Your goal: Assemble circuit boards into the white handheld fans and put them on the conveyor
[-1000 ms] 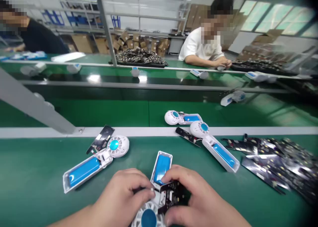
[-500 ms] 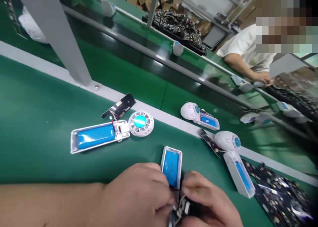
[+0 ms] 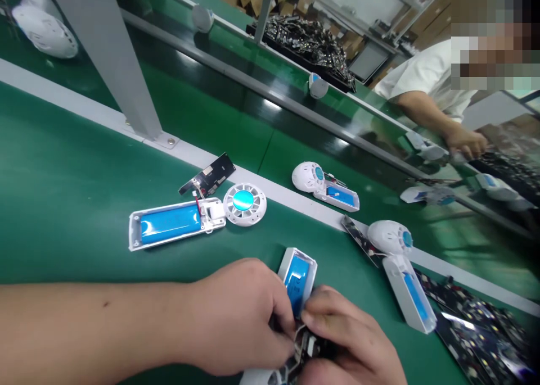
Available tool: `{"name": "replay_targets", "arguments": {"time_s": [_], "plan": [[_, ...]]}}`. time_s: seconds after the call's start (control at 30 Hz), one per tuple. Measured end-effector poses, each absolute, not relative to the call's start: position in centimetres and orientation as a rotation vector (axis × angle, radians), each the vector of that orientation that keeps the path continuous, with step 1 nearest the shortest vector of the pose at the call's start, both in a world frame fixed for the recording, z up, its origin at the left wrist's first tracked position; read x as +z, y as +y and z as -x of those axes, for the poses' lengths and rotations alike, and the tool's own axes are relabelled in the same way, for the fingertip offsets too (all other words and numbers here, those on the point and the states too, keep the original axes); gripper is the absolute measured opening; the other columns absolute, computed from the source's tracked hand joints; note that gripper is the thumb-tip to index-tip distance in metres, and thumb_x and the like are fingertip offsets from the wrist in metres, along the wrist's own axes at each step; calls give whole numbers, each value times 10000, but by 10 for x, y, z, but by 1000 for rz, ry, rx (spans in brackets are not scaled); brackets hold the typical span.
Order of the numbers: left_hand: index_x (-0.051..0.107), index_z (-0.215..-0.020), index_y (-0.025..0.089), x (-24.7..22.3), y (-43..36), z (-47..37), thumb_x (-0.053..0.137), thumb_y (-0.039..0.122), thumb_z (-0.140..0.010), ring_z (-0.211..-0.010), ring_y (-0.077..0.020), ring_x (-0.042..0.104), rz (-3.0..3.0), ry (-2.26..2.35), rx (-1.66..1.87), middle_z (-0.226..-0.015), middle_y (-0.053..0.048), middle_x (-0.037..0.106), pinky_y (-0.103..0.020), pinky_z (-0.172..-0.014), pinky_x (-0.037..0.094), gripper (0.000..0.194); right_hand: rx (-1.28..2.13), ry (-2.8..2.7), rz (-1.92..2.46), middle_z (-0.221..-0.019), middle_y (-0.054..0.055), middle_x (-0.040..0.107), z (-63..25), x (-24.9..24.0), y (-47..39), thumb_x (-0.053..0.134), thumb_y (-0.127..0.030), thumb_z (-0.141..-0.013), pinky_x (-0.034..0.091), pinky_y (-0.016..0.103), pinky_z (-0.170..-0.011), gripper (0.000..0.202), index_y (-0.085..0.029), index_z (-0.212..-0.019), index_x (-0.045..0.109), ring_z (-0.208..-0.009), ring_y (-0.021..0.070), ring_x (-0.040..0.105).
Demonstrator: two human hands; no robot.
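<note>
Between my hands at the lower middle is an opened white fan casing [image 3: 285,261] with a blue battery [image 3: 296,284] in its handle. A small black circuit board [image 3: 304,344] lies over the casing's near part. My left hand [image 3: 248,317] is closed, its thumb and fingers pinched together at the board; what they grip is hidden. My right hand [image 3: 352,334] is closed around the board's right side. Part of a white fan head [image 3: 256,377] shows under my left hand.
An opened fan [image 3: 171,226] lies left with a circuit board [image 3: 211,174] behind it. Another fan [image 3: 407,295] stands right, beside piled circuit boards [image 3: 485,340]. A grey post [image 3: 109,64] rises at left. Beyond the rail, a fan [image 3: 324,185] sits on the green belt; a co-worker's hand [image 3: 468,143] is across.
My left hand and forearm sit higher in view, and a white fan head now shows beneath. The casing's handle leans more to the right. The fan on the belt has shifted left.
</note>
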State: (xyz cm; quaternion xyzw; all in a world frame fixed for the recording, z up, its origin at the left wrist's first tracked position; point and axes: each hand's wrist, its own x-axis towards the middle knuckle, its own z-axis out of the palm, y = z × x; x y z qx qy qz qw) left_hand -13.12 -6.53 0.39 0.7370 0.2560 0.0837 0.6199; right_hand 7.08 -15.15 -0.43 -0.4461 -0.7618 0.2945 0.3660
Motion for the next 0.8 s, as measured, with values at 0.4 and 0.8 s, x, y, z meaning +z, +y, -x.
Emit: {"name": "replay_targets", "arguments": {"time_s": [0.4, 0.8], "plan": [[722, -664, 184, 14, -59, 134, 621, 121, -725, -578, -90, 528, -1474, 655, -22, -619, 52, 586, -176, -529, 394, 134, 654, -1918, 1124, -841, 57, 654, -65, -3, -154, 800, -283, -808, 544, 329, -564, 432, -234, -1198, 620, -655, 192, 627], [460, -549, 156, 10, -73, 133, 681, 135, -755, -588, -57, 447, -1479, 588, 295, -633, 73, 441, -163, -501, 328, 303, 502, -1914, 1202, -810, 61, 634, -60, 2, -150, 675, -305, -919, 536, 296, -530, 231, -216, -1123, 614, -635, 173, 611]]}}
